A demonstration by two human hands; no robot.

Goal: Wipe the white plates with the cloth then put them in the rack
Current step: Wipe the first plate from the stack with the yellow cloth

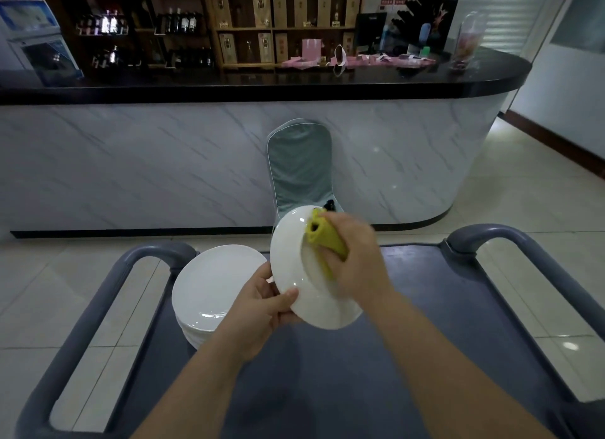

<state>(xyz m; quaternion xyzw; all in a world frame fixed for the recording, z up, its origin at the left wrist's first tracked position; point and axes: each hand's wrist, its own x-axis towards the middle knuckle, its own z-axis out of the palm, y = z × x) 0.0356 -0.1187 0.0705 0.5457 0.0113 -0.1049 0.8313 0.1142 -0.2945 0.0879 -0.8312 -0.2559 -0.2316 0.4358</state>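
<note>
Head view: you hold one white plate (291, 265) tilted up above the worktop (425, 324), so its face turns toward you for wiping.
Left hand (258, 311): pinches the plate's near rim with the thumb on top, steadying it against the rubbing.
Right hand (357, 261): curled round the bunched yellow cloth (327, 239), pressing it on the plate's inner face.
Stack (212, 281): more white plates sit on the worktop, just left of the held one.
Rack: you cannot see it plainly; wiping looks unfinished.
</note>
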